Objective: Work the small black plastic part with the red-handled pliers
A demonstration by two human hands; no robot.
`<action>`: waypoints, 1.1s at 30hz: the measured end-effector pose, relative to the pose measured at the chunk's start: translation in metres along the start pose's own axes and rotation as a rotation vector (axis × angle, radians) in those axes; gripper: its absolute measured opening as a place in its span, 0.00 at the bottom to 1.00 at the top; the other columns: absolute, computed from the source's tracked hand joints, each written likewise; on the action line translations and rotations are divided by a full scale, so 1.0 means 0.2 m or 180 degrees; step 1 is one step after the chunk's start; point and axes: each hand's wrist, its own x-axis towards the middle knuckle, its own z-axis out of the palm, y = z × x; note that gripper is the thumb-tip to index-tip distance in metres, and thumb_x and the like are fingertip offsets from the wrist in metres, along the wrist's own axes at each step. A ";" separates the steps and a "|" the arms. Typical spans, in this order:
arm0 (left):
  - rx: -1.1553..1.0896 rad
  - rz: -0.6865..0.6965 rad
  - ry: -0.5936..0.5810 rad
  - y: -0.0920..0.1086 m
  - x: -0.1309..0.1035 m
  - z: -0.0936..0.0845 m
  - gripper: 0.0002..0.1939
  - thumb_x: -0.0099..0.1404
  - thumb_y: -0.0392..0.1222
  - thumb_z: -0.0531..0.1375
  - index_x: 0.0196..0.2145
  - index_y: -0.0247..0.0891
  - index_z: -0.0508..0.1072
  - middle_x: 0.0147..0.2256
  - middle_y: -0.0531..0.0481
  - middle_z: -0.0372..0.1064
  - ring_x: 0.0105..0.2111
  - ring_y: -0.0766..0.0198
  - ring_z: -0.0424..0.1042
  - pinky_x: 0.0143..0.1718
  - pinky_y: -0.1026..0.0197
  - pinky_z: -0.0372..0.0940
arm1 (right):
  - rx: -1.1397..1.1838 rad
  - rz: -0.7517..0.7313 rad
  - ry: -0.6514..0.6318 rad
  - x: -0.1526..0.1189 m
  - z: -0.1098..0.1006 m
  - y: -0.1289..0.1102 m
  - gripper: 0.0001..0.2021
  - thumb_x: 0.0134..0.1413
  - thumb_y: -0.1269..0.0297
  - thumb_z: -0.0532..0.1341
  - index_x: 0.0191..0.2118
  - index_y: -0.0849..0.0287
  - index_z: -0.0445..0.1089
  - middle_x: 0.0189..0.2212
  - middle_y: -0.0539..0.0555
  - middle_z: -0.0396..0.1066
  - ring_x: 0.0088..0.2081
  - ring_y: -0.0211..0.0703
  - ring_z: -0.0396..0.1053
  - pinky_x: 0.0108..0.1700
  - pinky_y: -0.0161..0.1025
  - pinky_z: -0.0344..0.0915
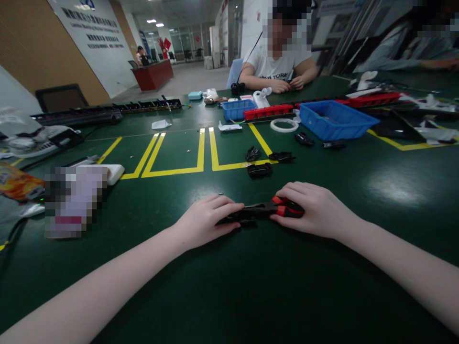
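1. My left hand (204,217) is closed around a small black part (249,223), low over the green tabletop (215,286), much nearer its near edge than its far edge.
2. My right hand (315,208) grips the red-and-black handles of pliers (265,209); their jaws point left, into the left hand. Fingers hide whether they bite on the part.
3. To work well here, I judge, the left fingers should brace the part yet clear the jaws, and the right should squeeze gently, without twisting: thin plastic might crack.
4. Toward the far edge, right of centre, sits a large blue bin (333,124); I cannot make out its contents.
5. Left of it, a smaller blue bin (238,111), contents unclear.
6. Between bins and hands lie loose black pieces (260,170).
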 end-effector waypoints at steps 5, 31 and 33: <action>0.0014 0.0041 -0.0021 0.01 0.00 -0.01 0.19 0.70 0.39 0.60 0.57 0.36 0.67 0.49 0.42 0.73 0.47 0.55 0.74 0.45 0.51 0.74 | -0.0054 0.0025 0.0033 0.00 0.01 -0.01 0.15 0.56 0.52 0.63 0.42 0.59 0.71 0.37 0.57 0.76 0.35 0.47 0.73 0.34 0.42 0.68; 0.0030 -0.0021 -0.0069 0.01 0.01 -0.01 0.19 0.69 0.39 0.61 0.56 0.36 0.67 0.48 0.43 0.73 0.47 0.55 0.73 0.46 0.51 0.73 | -0.0358 -0.0142 0.0163 0.00 0.00 0.00 0.15 0.58 0.51 0.61 0.40 0.59 0.71 0.35 0.57 0.76 0.34 0.46 0.73 0.34 0.42 0.67; 0.0039 -0.0012 -0.0067 0.01 0.01 -0.01 0.19 0.69 0.39 0.61 0.56 0.36 0.67 0.48 0.43 0.73 0.46 0.55 0.73 0.45 0.52 0.72 | -0.0362 -0.0135 0.0147 0.00 0.00 0.00 0.16 0.57 0.51 0.61 0.40 0.60 0.71 0.35 0.56 0.76 0.34 0.46 0.73 0.34 0.41 0.66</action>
